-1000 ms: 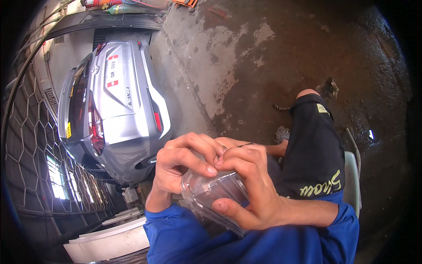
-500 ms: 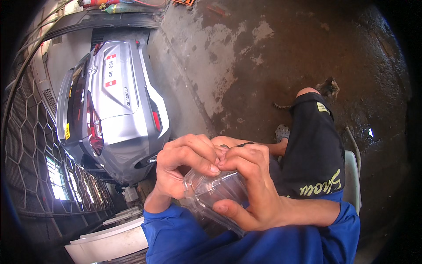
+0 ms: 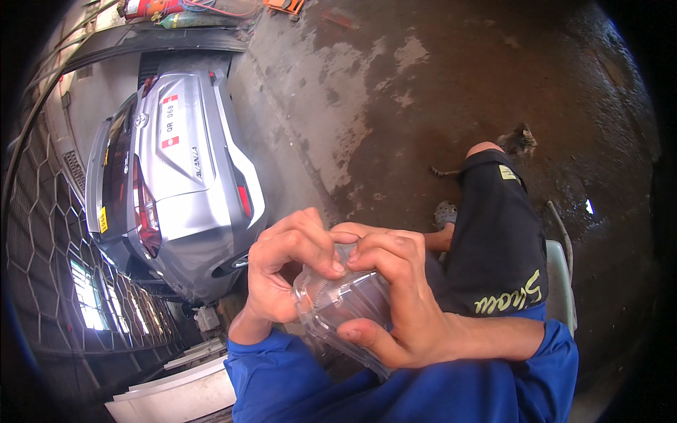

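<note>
Right in front of the blue shirt (image 3: 437,395), a clear plastic clamshell container (image 3: 356,299) sits tilted between both hands, above the lap. The left hand (image 3: 282,271) has its curled fingers clamped on the container's upper left part. The right hand (image 3: 409,296) grips the other side, bent fingers at the top edge and thumb spread lower against the wall; the fingertips of both hands almost meet. I cannot tell whether the lid is fastened.

Just beyond are black shorts (image 3: 497,240) with yellow-green lettering, a pale chair (image 3: 559,282) beside them, and a speckled grey clog (image 3: 446,213). A tabby cat (image 3: 520,141) is near the knee, on the stained concrete floor (image 3: 451,92). White panels (image 3: 176,391) lie at the lower left. Farther off stands a silver MPV (image 3: 190,204), its rear in view; past it, a green gas cylinder (image 3: 187,20) lies beside something red.
</note>
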`<state>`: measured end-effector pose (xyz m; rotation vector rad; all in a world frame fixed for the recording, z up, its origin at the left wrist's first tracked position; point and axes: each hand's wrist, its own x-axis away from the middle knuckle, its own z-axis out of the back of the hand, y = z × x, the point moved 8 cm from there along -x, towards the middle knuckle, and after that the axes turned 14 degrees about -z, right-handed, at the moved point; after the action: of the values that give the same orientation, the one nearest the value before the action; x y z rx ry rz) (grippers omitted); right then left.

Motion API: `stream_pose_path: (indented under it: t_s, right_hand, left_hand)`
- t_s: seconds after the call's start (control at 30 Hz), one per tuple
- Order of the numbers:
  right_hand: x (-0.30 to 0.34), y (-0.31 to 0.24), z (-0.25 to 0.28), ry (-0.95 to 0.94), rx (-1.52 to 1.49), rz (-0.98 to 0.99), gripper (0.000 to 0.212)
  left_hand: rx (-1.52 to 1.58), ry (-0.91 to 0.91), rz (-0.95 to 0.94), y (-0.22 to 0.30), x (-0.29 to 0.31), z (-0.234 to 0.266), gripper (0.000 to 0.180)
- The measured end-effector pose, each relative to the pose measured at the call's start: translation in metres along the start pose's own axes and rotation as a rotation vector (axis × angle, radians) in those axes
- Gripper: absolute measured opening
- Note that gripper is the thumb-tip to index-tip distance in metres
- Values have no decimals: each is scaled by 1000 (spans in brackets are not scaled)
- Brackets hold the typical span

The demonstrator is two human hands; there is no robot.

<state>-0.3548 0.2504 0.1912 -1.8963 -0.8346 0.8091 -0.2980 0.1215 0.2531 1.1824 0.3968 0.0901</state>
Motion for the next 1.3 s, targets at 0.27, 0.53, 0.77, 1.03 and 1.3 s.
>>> stream_pose_path:
  t_s: [0.27,0.53,0.77,1.03,1.3]
  right_hand:
    - [1,-4,0,-40,11,11,64]
    - [-4,7,1,-11,-30,-68,71]
    - [-7,13,5,11,-87,-141,79]
    - [-9,24,18,127,-178,-123,79]
    - [-9,62,69,51,-195,-427,78]
  left_hand:
    - [118,-82,-35,1,-8,-2,24]
    - [163,-30,-35,-1,-10,5,22]
    - [183,30,-84,-7,-6,7,35]
    - [-68,-261,168,-46,5,13,53]
    - [-131,-465,273,-103,-28,-23,55]
